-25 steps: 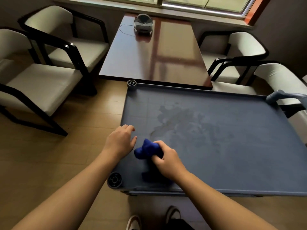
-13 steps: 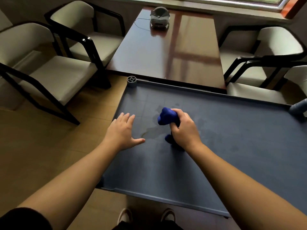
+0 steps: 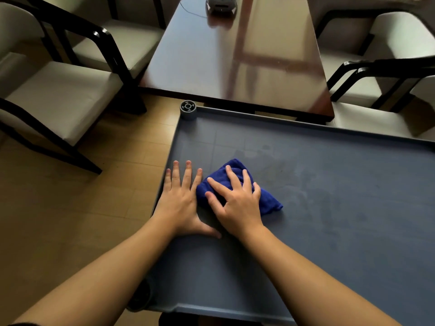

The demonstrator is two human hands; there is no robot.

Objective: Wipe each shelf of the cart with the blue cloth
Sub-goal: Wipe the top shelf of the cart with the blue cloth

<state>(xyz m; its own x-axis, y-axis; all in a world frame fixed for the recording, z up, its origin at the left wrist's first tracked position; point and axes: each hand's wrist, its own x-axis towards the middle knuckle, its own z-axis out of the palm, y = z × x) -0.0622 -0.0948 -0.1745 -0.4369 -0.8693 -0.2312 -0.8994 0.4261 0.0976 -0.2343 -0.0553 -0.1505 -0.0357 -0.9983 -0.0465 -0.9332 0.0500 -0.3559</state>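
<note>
Item 1, blue cloth (image 3: 237,184): bunched, lying on the top shelf (image 3: 329,208) of the cart, toward the shelf's 9 o'clock side, touching the surface. One corner is sticking out at 4 o'clock of the covering hand.

Item 2, right hand (image 3: 235,201): lying palm-down on the cloth, fingers (image 3: 233,177) spread wide and pointing to 11 o'clock, pressing the cloth flat rather than gripping it in a closed fist.

Item 3, left hand (image 3: 182,198): resting flat and open on the shelf at 9 o'clock of the cloth, its little finger overlapping the shelf's left rim, thumb stretched toward 4 o'clock under the right wrist; holding nothing, its index finger just beside the cloth edge.

Item 4, top shelf: dark grey, raised rim, a round corner socket (image 3: 188,107) showing at 11 o'clock. Faint blotchy marks are showing on the surface at 2 o'clock of the cloth.

Item 5, desk (image 3: 235,62): glossy brown, standing beyond the cart at 12 o'clock, carrying a grey device (image 3: 221,4) with a thin cable at its far end.

Item 6, chairs: pale-cushioned, black-framed, two at 10 o'clock (image 3: 58,100), others at 2 o'clock (image 3: 388,43).

Item 7, floor (image 3: 82,196): wood-toned, lying at 9 o'clock of the cart.
</note>
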